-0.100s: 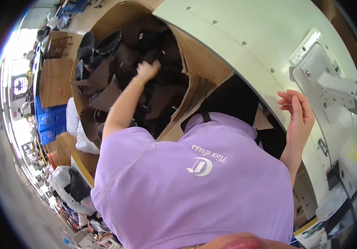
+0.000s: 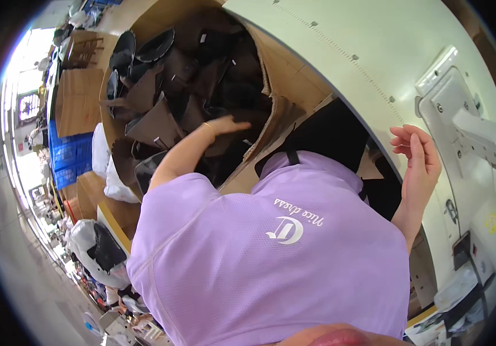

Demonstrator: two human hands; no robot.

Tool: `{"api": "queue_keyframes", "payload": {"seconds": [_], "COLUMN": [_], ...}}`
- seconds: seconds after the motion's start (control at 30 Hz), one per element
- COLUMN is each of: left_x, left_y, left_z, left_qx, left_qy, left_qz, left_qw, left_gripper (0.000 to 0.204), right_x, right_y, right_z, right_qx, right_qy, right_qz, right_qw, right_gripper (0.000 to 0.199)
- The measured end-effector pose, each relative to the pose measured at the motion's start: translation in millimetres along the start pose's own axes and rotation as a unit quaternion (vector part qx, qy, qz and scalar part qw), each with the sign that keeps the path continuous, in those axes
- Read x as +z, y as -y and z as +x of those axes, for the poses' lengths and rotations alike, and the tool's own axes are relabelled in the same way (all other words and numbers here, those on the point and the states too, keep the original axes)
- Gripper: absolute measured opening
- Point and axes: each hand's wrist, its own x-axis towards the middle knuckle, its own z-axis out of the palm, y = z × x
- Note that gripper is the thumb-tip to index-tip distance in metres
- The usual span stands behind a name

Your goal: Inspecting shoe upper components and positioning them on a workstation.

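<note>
My left hand (image 2: 229,125) is over a large cardboard box (image 2: 282,60), its fingers stretched toward the box's right side and nothing in them. Below it lies a heap of dark brown and black sheet-like pieces (image 2: 158,124), several with small white tags. Whether the fingertips touch the pieces, I cannot tell. My right hand (image 2: 418,154) is raised by the edge of a pale worktable (image 2: 375,40), palm turned inward. Its fingers are loosely bent and apart, holding nothing.
A white machine (image 2: 470,118), like a sewing machine, sits in the tabletop at right. Left of the box stand another carton (image 2: 79,101), blue crates (image 2: 73,164) and white plastic bags (image 2: 120,190). A black strap-like cable (image 2: 476,259) hangs at the lower right.
My left hand has moved right and nearer over the heap, and its curled fingers have straightened. The view has shifted slightly. My right hand stays by the table edge.
</note>
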Motion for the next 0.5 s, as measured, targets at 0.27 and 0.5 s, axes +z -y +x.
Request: {"api": "queue_keyframes", "payload": {"seconds": [0.27, 0.5], "left_x": [91, 47], "left_y": [13, -10], "left_z": [-40, -11], "left_qx": [0.039, 0.121], "left_qy": [-0.314, -0.293], "left_qz": [0.277, 0.004], "left_qw": [0.907, 0.949], "left_gripper": [0.080, 0.029], "right_x": [22, 38], "right_y": [-4, -11], "right_z": [-5, 1], "right_qx": [0.030, 0.052], "right_qy": [0.043, 0.069], "right_qz": [-0.029, -0.034], "right_qw": [0.998, 0.996], "right_gripper": [0.022, 0.020]}}
